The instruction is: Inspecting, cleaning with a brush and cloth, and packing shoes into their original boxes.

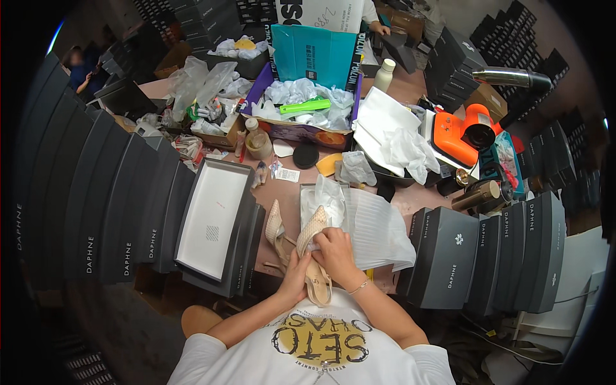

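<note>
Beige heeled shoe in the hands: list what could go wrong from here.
1. Both the left hand and right hand grip one beige shoe; its mate lies unheld near the table edge and might get knocked off.
2. The tissue paper beside it could crumple or tear under the forearm.

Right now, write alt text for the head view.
Both hands, left and right, hold a beige woven high-heeled shoe over a cluttered worktable. Its mate lies to the left, beside an open dark shoebox; white tissue paper lies to the right, with rows of dark boxes on both sides.
</note>
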{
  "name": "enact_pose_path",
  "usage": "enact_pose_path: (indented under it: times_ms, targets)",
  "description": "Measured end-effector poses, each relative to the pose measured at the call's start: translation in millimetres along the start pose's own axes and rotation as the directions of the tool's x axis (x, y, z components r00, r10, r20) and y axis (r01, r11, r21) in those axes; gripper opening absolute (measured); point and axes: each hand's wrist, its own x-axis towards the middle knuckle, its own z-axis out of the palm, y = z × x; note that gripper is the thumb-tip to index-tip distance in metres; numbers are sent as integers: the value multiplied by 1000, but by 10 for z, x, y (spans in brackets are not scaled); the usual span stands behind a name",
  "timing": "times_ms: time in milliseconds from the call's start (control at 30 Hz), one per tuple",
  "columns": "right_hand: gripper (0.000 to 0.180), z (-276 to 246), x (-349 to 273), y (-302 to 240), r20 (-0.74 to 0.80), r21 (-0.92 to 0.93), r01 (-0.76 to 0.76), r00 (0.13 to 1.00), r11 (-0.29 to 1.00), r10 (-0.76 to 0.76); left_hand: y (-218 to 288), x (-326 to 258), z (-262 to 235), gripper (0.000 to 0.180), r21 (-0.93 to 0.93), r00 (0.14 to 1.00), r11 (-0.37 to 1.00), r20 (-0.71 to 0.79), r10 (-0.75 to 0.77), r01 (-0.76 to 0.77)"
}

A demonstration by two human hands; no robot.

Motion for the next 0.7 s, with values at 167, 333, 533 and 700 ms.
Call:
enact_pose_path:
  times_ms: [167,333,533,700]
  targets:
    - [30,-128,2,-27,-91,-28,6,996,1000,-9,82,64,-72,32,15,998,999,37,-52,51]
    - [30,-193,13,70,-2,-155,326,944,933,-330,199,5,-28,31,46,991,992,65,-118,115]
    - [23,-31,199,76,-157,-85,101,981,991,-113,51,124,-74,29,7,991,997,109,-78,78]
    - [19,-488,31,-161,262,325,-327,933,887,248,213,103,-27,31,74,994,992,-23,109,-107]
